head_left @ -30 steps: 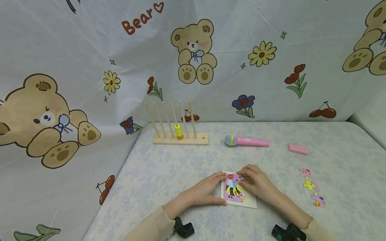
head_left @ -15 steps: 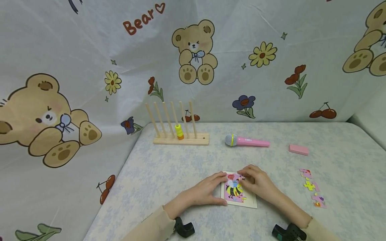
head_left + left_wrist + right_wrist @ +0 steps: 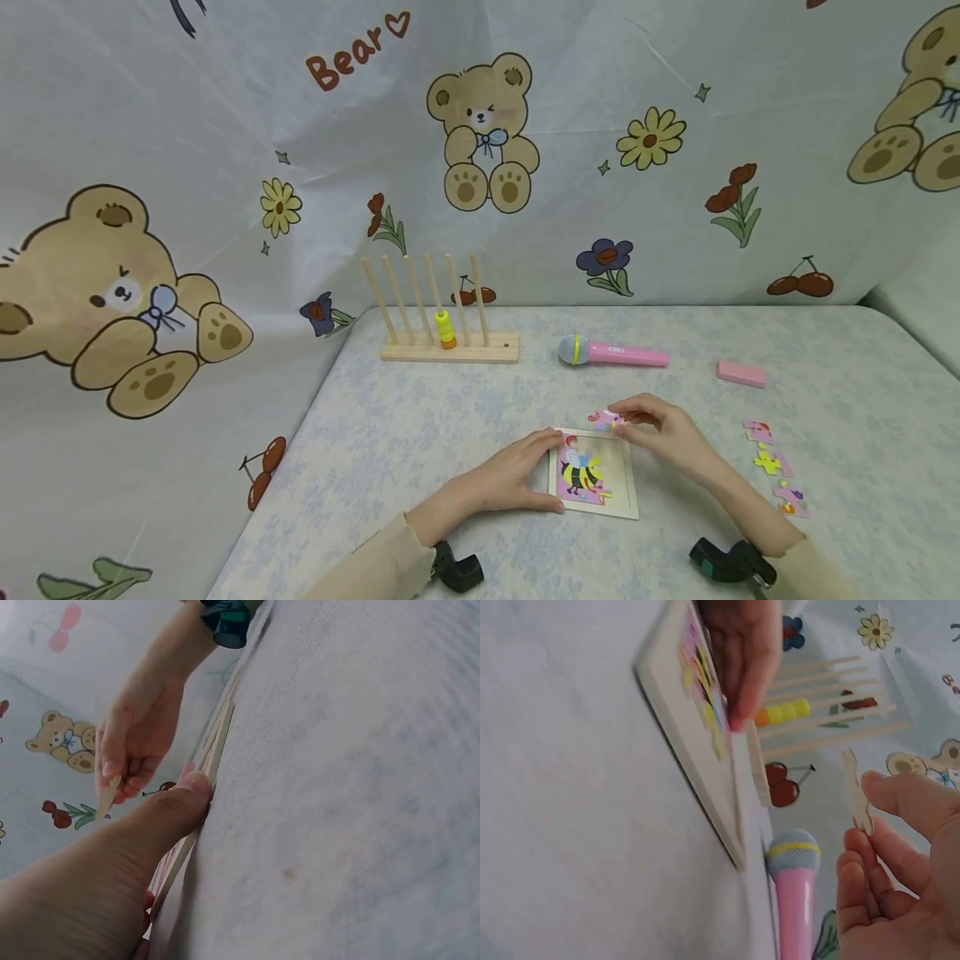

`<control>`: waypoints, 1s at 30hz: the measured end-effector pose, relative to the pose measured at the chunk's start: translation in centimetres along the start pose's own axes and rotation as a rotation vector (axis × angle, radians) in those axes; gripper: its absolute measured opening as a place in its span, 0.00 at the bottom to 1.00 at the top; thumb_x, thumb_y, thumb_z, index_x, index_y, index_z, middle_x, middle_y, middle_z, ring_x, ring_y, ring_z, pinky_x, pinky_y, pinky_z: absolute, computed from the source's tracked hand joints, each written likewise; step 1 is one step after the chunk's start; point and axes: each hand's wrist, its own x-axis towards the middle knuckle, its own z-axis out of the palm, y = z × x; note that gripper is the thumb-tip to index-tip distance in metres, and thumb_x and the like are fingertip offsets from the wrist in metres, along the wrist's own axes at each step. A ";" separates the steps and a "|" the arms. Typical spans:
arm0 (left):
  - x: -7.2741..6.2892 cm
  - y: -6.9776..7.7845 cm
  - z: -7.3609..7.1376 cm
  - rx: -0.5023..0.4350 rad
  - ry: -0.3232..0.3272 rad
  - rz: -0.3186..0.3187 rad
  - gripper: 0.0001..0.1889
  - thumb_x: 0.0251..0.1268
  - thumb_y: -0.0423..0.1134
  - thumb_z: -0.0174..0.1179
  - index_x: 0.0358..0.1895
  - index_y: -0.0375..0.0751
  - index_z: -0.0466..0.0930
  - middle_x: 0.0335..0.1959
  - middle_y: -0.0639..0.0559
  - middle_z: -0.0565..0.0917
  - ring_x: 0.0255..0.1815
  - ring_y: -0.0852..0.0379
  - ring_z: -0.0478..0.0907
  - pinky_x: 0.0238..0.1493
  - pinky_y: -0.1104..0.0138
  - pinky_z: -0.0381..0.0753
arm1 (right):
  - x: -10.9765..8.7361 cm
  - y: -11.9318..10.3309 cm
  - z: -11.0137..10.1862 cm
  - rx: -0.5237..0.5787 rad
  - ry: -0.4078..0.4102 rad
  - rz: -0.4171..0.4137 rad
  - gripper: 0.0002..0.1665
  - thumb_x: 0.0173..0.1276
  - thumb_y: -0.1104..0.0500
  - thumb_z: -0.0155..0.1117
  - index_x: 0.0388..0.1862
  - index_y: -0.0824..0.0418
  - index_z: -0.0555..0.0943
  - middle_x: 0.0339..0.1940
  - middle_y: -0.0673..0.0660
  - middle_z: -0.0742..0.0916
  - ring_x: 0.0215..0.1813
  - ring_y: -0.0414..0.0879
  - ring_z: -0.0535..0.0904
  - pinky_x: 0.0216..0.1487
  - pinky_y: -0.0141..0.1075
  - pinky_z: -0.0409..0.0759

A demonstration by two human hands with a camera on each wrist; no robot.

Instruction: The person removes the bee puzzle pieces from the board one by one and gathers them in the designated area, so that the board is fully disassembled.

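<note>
One piece [image 3: 602, 419] raised, right hand [image 3: 669, 434] pinching; left hand [image 3: 513, 474] gripping board [image 3: 619, 482]; perhaps three others [image 3: 767, 459].

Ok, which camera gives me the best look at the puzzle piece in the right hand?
The head view: it shows the printed face of the puzzle piece, pinched by the right hand. The left wrist view gives a narrow, pale sliver; the right wrist view shows it closer but nearly edge-on, with no print discernible.
</note>
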 end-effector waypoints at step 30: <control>-0.1 -0.1 0.0 -0.019 -0.020 -0.022 0.49 0.55 0.62 0.63 0.74 0.40 0.52 0.73 0.48 0.55 0.73 0.56 0.49 0.69 0.63 0.55 | -2.3 6.5 -11.9 -0.444 -0.134 0.079 0.16 0.61 0.57 0.68 0.46 0.64 0.83 0.39 0.52 0.84 0.37 0.33 0.76 0.37 0.28 0.78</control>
